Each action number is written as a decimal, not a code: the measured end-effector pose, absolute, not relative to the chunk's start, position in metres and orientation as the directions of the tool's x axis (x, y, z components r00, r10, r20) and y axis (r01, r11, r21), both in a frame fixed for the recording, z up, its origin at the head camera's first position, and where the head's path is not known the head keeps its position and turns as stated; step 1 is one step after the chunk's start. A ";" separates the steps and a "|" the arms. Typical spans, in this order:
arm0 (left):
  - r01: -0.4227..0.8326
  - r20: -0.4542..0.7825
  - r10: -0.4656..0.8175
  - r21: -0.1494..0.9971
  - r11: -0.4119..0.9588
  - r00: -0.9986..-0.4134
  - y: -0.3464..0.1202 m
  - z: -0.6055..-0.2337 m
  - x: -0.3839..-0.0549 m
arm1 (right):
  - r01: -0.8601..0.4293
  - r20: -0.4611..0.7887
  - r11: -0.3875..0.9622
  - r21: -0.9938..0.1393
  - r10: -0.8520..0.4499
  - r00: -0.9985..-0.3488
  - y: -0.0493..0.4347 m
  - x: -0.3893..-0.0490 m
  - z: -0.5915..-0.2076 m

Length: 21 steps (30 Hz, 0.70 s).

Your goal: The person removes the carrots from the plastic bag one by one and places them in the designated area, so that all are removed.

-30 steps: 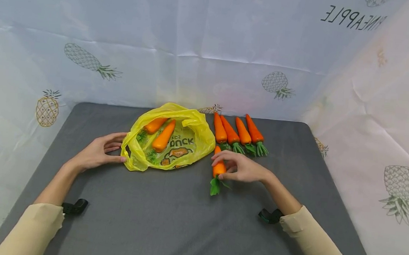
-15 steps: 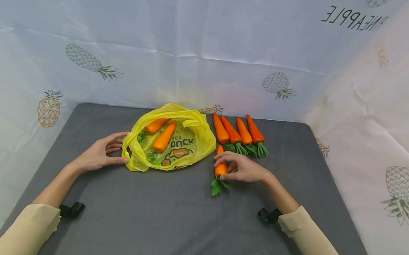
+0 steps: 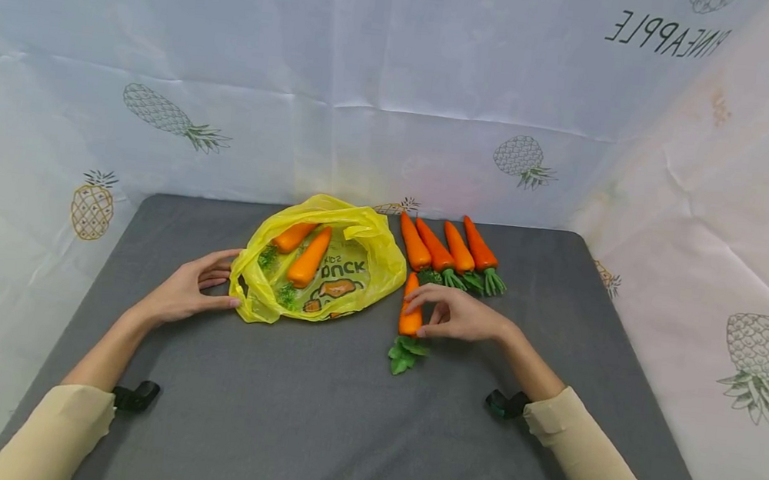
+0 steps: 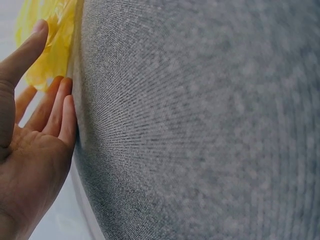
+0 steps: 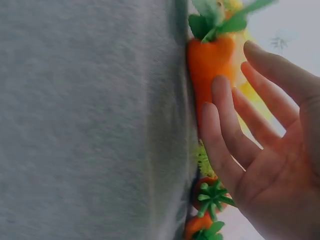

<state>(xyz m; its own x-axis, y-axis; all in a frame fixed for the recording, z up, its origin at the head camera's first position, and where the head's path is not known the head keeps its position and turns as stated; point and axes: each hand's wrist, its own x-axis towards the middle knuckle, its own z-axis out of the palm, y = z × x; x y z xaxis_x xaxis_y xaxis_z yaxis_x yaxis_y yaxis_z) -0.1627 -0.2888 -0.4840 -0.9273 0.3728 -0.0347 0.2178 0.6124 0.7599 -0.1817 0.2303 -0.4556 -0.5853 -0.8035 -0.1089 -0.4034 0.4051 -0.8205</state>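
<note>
A single orange carrot with leafy green top [image 3: 408,324] lies on the table, tip away from me. My right hand [image 3: 459,314] is over its right side, fingers loosely bent; the right wrist view shows thumb and fingers spread beside the carrot [image 5: 210,57], not closed round it. To the left lies a yellow plastic bag [image 3: 384,271], its mouth facing me, with two carrots [image 3: 309,257] visible inside. My left hand [image 3: 188,287] touches the bag's left edge with its fingertips; in the left wrist view the thumb stands apart from the fairly straight fingers [image 4: 50,112].
Several more carrots [image 3: 449,250] lie side by side at the table's back, right of the bag, green tops toward me. A grey cloth covers the table [image 3: 312,411]. Behind it hangs a white pineapple-print curtain [image 3: 402,56].
The front carrot has turned a little, its leaves now spread and pointing straight toward me. My right fingers have loosened slightly from it. The left hand and bag stay nearly still.
</note>
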 end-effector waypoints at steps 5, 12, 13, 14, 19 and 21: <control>0.201 -0.030 0.355 0.778 0.596 -0.935 -0.288 -0.485 -0.163 | -0.402 -0.043 0.329 -0.854 -0.815 -0.577 0.229 -0.187 -0.449; 0.199 -0.035 0.354 0.775 0.601 -0.934 -0.288 -0.485 -0.163 | -0.418 0.004 0.290 -0.861 -0.818 -0.576 0.220 -0.193 -0.434; 0.196 -0.035 0.351 0.776 0.599 -0.936 -0.288 -0.485 -0.163 | -0.423 0.004 0.300 -0.855 -0.813 -0.582 0.218 -0.193 -0.432; 0.204 -0.032 0.357 0.772 0.602 -0.933 -0.288 -0.485 -0.163 | -0.435 0.005 0.311 -0.845 -0.809 -0.588 0.216 -0.194 -0.430; 0.214 -0.020 0.361 0.774 0.595 -0.932 -0.289 -0.484 -0.162 | -0.447 -0.010 0.341 -0.827 -0.803 -0.595 0.202 -0.200 -0.423; 0.205 -0.024 0.353 0.776 0.597 -0.935 -0.288 -0.483 -0.161 | -0.435 -0.020 0.336 -0.835 -0.809 -0.587 0.195 -0.203 -0.421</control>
